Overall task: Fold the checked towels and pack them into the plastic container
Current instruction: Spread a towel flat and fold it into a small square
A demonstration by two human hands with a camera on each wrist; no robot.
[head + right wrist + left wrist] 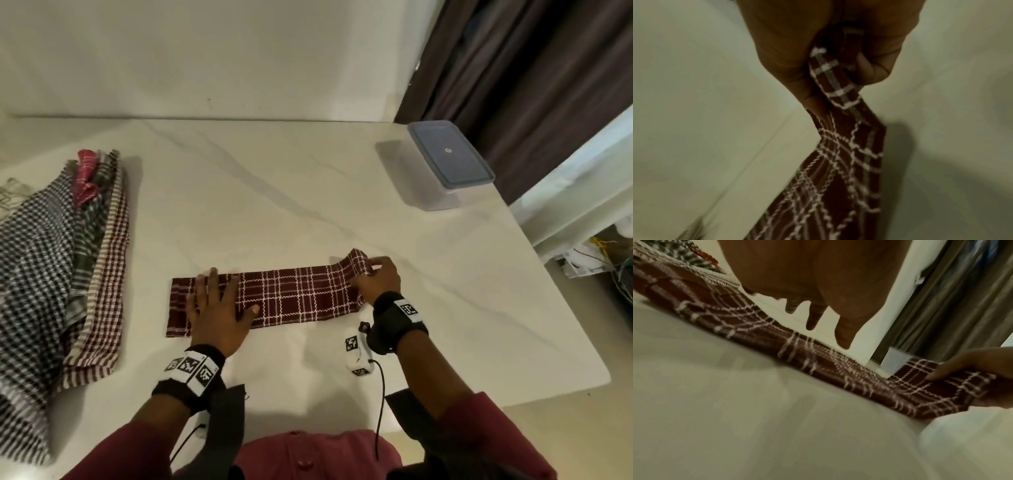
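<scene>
A maroon checked towel (pixel 291 298) lies folded into a long narrow strip on the white marble table (pixel 274 205). My left hand (pixel 219 305) lies flat on its left part, fingers spread and straight. My right hand (pixel 375 279) pinches the strip's right end and holds it lifted off the table. In the right wrist view the towel (pixel 838 162) runs up into my curled fingers (pixel 875 71). The left wrist view shows the strip (pixel 818 363) along the table under my straight fingers (pixel 844 331). The plastic container (pixel 445 164), lid on, stands at the far right.
A heap of other checked towels (pixel 61 267) lies at the left edge of the table. The container sits close to the table's right corner, by a dark curtain (pixel 531 68). A wall runs along the back. Boxes and wires lie on the floor right.
</scene>
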